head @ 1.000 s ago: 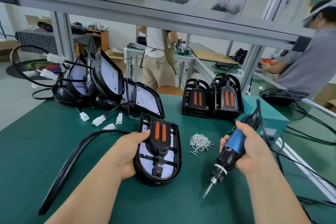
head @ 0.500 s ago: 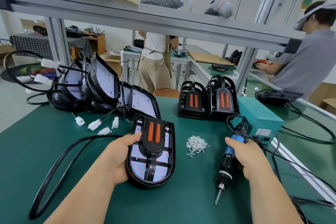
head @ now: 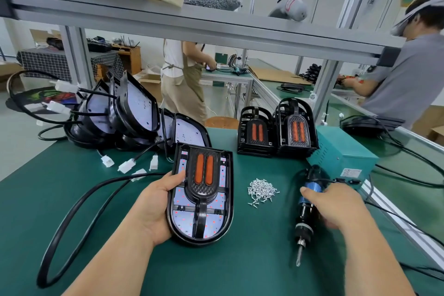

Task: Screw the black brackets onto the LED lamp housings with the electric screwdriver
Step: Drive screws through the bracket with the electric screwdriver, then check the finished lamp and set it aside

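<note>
Lamp housing in one hand, screwdriver in the other.

Grips the black, rounded LED lamp housing at lower centre with the left hand, thumb curled over its left rim, with the black plastic bracket with two orange strips seated on top. Clasps the blue-and-black electric screwdriver at lower right in the right hand, fingers wrapped round the body, bit pointing down over the green bench mat. Shows a small heap of silver screws between the two.
</note>
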`<state>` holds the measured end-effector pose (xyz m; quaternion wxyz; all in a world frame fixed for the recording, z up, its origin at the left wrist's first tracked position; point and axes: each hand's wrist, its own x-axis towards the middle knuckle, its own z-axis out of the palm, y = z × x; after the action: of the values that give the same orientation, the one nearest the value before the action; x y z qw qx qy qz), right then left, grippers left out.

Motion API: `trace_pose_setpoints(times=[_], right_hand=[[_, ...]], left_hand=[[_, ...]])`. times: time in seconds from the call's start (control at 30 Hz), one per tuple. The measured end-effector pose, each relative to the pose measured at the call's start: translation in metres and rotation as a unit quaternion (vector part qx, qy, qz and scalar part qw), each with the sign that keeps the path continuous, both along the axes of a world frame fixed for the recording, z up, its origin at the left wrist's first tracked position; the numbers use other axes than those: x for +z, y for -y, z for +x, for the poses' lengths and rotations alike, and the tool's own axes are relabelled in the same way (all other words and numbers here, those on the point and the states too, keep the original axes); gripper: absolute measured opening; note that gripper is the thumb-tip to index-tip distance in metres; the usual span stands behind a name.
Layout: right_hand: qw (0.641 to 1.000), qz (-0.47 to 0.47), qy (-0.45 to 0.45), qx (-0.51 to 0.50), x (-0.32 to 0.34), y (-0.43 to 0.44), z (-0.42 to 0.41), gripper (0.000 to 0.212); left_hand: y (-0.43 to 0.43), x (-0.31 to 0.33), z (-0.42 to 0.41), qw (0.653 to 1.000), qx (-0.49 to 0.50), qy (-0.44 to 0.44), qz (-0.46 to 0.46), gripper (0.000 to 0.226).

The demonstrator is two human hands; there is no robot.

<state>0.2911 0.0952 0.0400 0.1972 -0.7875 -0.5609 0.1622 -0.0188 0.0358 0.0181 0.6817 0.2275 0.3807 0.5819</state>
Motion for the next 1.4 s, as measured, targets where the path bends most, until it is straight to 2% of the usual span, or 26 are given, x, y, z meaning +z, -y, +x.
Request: trace_pose_setpoints(times=[0.1, 0.17, 0.27, 0.33, 0.4, 0.5, 0.6, 0.67, 0.7, 0.73, 0.77, 0.8, 0.83, 0.87, 0.93, 0.97, 1.0, 1.03, 1.1, 1.13, 1.2, 1.27, 1.3, 1.33, 1.4], right_hand=[[0.999, 0.047, 0.014, -0.003, 0.013, 0.006, 0.004, 0.041], [0.99, 0.139, 0.001, 0.017, 0.021, 0.012, -0.005, 0.043], [0.963, 0.227, -0.093, 0.11, 0.029, 0.023, -0.045, 0.048], [0.953, 0.217, -0.108, 0.183, 0.023, 0.031, -0.077, 0.05], [0.949, 0.186, -0.089, 0.238, 0.013, 0.037, -0.102, 0.042], [0.953, 0.127, -0.102, 0.254, -0.002, 0.037, -0.122, 0.038], [0.951, 0.108, -0.142, 0.252, -0.013, 0.033, -0.127, 0.039], [0.954, 0.102, -0.143, 0.242, -0.017, 0.031, -0.127, 0.039], [0.956, 0.1, -0.137, 0.24, -0.019, 0.03, -0.126, 0.04], [0.958, 0.098, -0.128, 0.238, -0.02, 0.028, -0.125, 0.041], [0.959, 0.098, -0.119, 0.238, -0.021, 0.027, -0.124, 0.041], [0.96, 0.097, -0.11, 0.237, -0.022, 0.026, -0.124, 0.041], [0.962, 0.096, -0.103, 0.233, -0.023, 0.025, -0.123, 0.041], [0.963, 0.095, -0.101, 0.23, -0.024, 0.024, -0.123, 0.041], [0.964, 0.097, -0.11, 0.219, -0.025, 0.022, -0.122, 0.041], [0.965, 0.099, -0.115, 0.214, -0.025, 0.022, -0.122, 0.041], [0.966, 0.1, -0.119, 0.208, -0.024, 0.022, -0.122, 0.041], [0.966, 0.101, -0.122, 0.204, -0.025, 0.022, -0.122, 0.041], [0.967, 0.107, -0.121, 0.197, -0.025, 0.022, -0.123, 0.041], [0.967, 0.114, -0.123, 0.194, -0.024, 0.021, -0.123, 0.041], [0.964, 0.134, -0.137, 0.186, -0.024, 0.021, -0.123, 0.041], [0.96, 0.152, -0.158, 0.174, -0.022, 0.022, -0.122, 0.041], [0.957, 0.164, -0.17, 0.166, -0.021, 0.022, -0.122, 0.041], [0.954, 0.177, -0.183, 0.161, -0.021, 0.023, -0.122, 0.042], [0.944, 0.203, -0.205, 0.16, -0.02, 0.026, -0.125, 0.044]], left_hand=[[0.0, 0.0, 0.0, 1.0, 0.002, 0.0, 0.002, 0.058], [0.0, 0.0, 0.001, 1.0, 0.003, -0.005, 0.005, 0.057], [-0.001, 0.001, 0.004, 1.0, 0.007, -0.005, 0.012, 0.055], [-0.002, 0.001, 0.006, 1.0, 0.012, -0.005, 0.017, 0.054], [-0.002, 0.0, 0.008, 1.0, 0.016, -0.004, 0.024, 0.053], [-0.002, -0.001, 0.011, 1.0, 0.016, -0.006, 0.024, 0.05], [-0.002, -0.002, 0.012, 1.0, 0.011, -0.012, 0.015, 0.049], [-0.001, 0.001, 0.012, 0.998, 0.018, -0.062, -0.005, 0.041], [0.001, 0.005, 0.013, 0.988, 0.028, -0.153, -0.015, 0.037], [0.001, 0.008, 0.014, 0.957, 0.033, -0.288, -0.024, 0.04], [0.001, 0.008, 0.013, 0.887, 0.054, -0.457, -0.028, 0.045], [0.002, 0.01, 0.01, 0.789, 0.098, -0.607, -0.007, 0.046], [0.005, 0.015, 0.006, 0.702, 0.147, -0.697, 0.025, 0.041], [0.008, 0.023, 0.002, 0.655, 0.197, -0.727, 0.057, 0.033], [0.012, 0.035, -0.013, 0.598, 0.277, -0.747, 0.089, 0.02], [0.013, 0.038, -0.023, 0.564, 0.267, -0.779, 0.063, 0.024], [0.014, 0.038, -0.034, 0.542, 0.216, -0.812, 0.006, 0.035], [0.015, 0.037, -0.044, 0.535, 0.139, -0.831, -0.061, 0.045], [0.015, 0.033, -0.055, 0.579, -0.004, -0.803, -0.137, 0.05], [0.015, 0.03, -0.057, 0.603, -0.034, -0.785, -0.141, 0.044], [0.012, 0.025, -0.056, 0.623, -0.021, -0.773, -0.116, 0.028], [0.007, 0.021, -0.05, 0.662, 0.025, -0.744, -0.09, 0.024], [0.004, 0.018, -0.046, 0.701, 0.065, -0.706, -0.08, 0.026], [0.001, 0.016, -0.039, 0.76, 0.107, -0.637, -0.074, 0.027], [-0.001, 0.016, -0.023, 0.883, 0.147, -0.438, -0.082, 0.032]])
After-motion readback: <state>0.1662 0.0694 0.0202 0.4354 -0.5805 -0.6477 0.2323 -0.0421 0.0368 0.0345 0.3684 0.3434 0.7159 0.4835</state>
